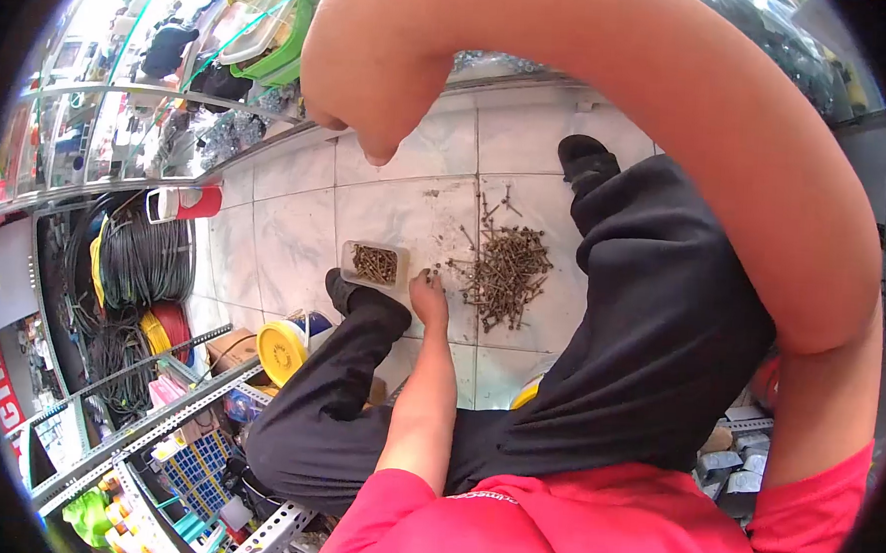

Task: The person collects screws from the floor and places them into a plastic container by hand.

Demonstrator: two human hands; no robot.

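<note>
Brown metal bolts (508,275) lie heaped on the pale tiled floor (295,229), just to the right of my left hand (429,294). Its fingers are bent beside a few small pieces; I cannot tell whether they grip any. My right hand (377,108) is raised large before the camera, fingers curled downward, and what it may hold is hidden from me. Just left of my left hand stands a clear plastic box (402,267) with more bolts inside. My legs, in black trousers (652,307), spread either side of box and heap. Farther left are a yellow lid (281,353), a red-and-white container (186,203) and coils of black cable (148,261).
</note>
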